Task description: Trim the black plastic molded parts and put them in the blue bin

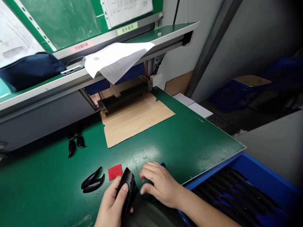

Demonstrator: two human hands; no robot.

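Observation:
My left hand [113,201] is closed around a curved black ribbed plastic part [127,189] at the front edge of the green table [189,142]. My right hand [158,184] hovers beside that part, fingers curled, palm down on the table; whether it holds anything is hidden. A bit of blue [163,164] shows behind its fingers. A small red square card [115,172] lies just left of the held part. Two curved black parts [92,183] lie together further left.
Small black pieces [75,144] lie at the back left. A cardboard sheet [134,118] lies under a shelf [99,60] with hanging paper [118,60] and a dark blue bag [28,69]. A blue bin [255,176] with long black parts stands at the right.

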